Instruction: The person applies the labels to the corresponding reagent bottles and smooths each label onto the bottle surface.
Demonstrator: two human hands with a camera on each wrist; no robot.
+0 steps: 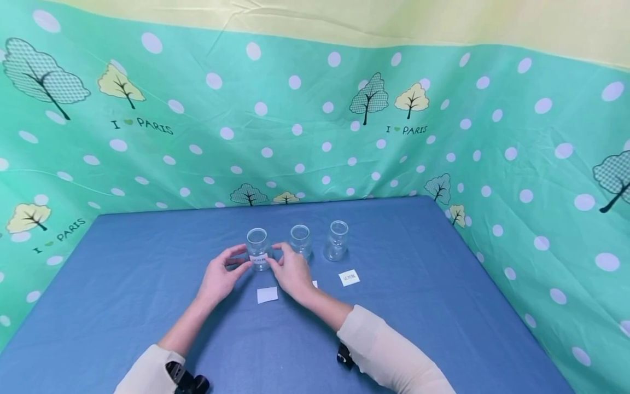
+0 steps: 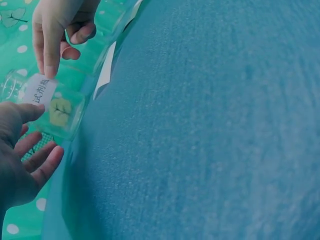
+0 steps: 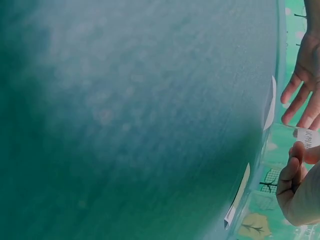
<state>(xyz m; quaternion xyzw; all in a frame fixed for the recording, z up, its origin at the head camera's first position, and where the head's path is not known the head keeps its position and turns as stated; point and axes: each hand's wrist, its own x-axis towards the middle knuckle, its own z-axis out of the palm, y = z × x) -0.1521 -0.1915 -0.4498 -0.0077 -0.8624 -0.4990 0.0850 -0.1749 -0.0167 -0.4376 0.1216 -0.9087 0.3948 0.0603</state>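
A clear glass jar [image 1: 257,241] stands upright at the left of a row. On its front is a small white label [image 2: 40,90] with dark handwritten characters. My left hand [image 1: 220,276] holds the jar's left side, its thumb at the label's edge; the lower fingers spread out beside the glass in the left wrist view. From the other side my right hand [image 1: 291,272] grips the jar, with the thumb on the label and the index finger round toward the back. Part of the label is covered by the thumbs.
Two more glass jars, a middle one [image 1: 301,236] and a right one [image 1: 337,241], stand upright beside it. In front lie a plain white paper slip [image 1: 267,295], a written slip [image 1: 349,277] and another slip [image 1: 315,284] mostly hidden by the right wrist. Behind the blue tabletop [image 1: 423,328] hangs a green curtain [image 1: 197,180].
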